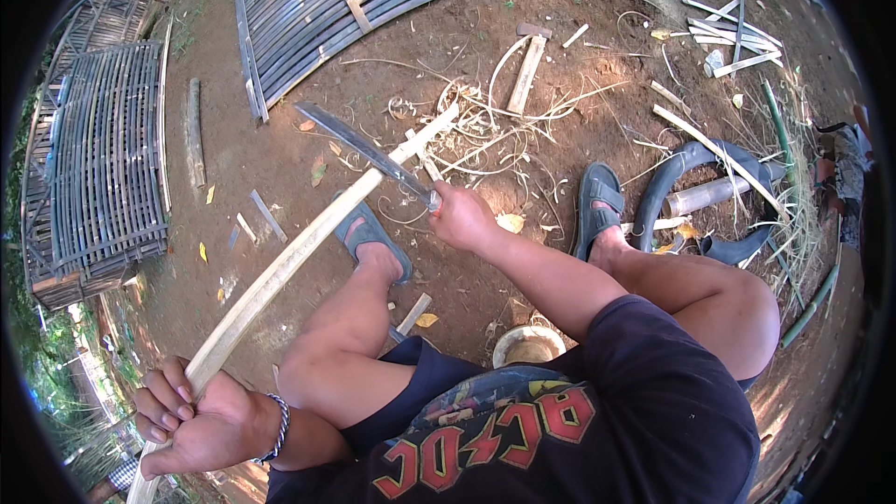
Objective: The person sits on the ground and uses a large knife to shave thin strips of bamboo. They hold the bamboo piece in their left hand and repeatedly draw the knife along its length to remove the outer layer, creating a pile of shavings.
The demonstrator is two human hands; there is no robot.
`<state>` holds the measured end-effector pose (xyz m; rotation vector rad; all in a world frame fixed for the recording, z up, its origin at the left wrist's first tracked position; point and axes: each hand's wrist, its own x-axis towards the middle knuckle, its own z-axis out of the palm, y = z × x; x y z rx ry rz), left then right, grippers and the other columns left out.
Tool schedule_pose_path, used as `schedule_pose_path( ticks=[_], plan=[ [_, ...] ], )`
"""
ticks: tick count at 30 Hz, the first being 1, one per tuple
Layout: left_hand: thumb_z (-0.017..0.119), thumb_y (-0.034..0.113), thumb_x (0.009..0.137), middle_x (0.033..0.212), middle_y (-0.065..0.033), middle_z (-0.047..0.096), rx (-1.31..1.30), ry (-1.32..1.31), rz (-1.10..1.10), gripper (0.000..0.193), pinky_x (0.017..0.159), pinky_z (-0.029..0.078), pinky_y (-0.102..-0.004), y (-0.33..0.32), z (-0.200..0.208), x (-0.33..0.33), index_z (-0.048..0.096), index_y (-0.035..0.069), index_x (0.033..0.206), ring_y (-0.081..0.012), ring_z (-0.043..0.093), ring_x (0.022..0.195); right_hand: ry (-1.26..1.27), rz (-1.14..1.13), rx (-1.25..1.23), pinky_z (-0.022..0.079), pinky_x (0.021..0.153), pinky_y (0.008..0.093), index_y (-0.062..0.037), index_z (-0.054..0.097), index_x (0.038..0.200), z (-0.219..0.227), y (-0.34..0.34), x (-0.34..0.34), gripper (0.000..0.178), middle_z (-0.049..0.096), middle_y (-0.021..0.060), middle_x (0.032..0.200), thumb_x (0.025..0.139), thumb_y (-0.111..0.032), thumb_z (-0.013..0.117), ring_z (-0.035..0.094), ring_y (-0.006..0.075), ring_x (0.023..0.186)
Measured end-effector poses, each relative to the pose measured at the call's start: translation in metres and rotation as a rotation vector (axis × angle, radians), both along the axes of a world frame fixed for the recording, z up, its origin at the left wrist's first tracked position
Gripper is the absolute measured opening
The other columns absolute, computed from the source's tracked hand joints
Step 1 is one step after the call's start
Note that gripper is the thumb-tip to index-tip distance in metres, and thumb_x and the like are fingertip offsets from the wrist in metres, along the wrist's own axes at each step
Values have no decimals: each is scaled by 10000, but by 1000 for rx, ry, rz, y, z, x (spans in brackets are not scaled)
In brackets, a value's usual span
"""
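Note:
My left hand (207, 409) is closed around the lower part of a long pale bamboo strip (297, 250). The strip slants up and away to the right, its far end above the curled shavings. In my right hand (463, 217) is the handle of a machete (353, 138). Its dark blade points to the far left and crosses the strip near the far end. Whether the edge bites into the strip I cannot tell. My sandalled feet are on the dirt, one on each side of the shavings (467, 135).
A hammer (529, 73) lies beyond the shavings. Slatted bamboo panels stand at the far side (308, 23) and left (103, 149). Right of my right foot are a black rubber tube (665, 182) and a bamboo piece (705, 196). Split sticks (737, 33) lie far right.

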<state>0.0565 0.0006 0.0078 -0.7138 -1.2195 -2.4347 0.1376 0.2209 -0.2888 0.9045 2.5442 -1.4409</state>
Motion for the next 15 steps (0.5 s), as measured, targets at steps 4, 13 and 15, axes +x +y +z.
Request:
schedule_pose_path(
  ticks=[4, 13, 15],
  plan=[
    [398, 696, 920, 588, 29, 339, 13, -20, -54, 635, 535, 282, -252, 1, 0, -5, 451, 128, 641, -100, 305, 517, -95, -131, -12, 509, 854, 480, -46, 578, 1086, -54, 27, -3, 327, 676, 219, 930, 793, -180, 636, 652, 396, 933],
    [452, 656, 925, 627, 14, 370, -21, 29, -93, 608, 557, 285, -269, -4, -3, -7, 469, 106, 668, -112, 332, 546, 18, -97, -11, 512, 822, 493, -54, 590, 1061, -40, 20, -9, 308, 681, 218, 893, 786, -185, 640, 655, 402, 900],
    [452, 658, 924, 628, 13, 376, 5, 16, -91, 609, 559, 287, -269, -10, -2, -12, 467, 108, 664, -112, 331, 545, -9, -78, 27, 517, 813, 492, -56, 589, 1062, -42, 16, -8, 308, 682, 212, 877, 786, -184, 639, 659, 399, 884]
  ],
)
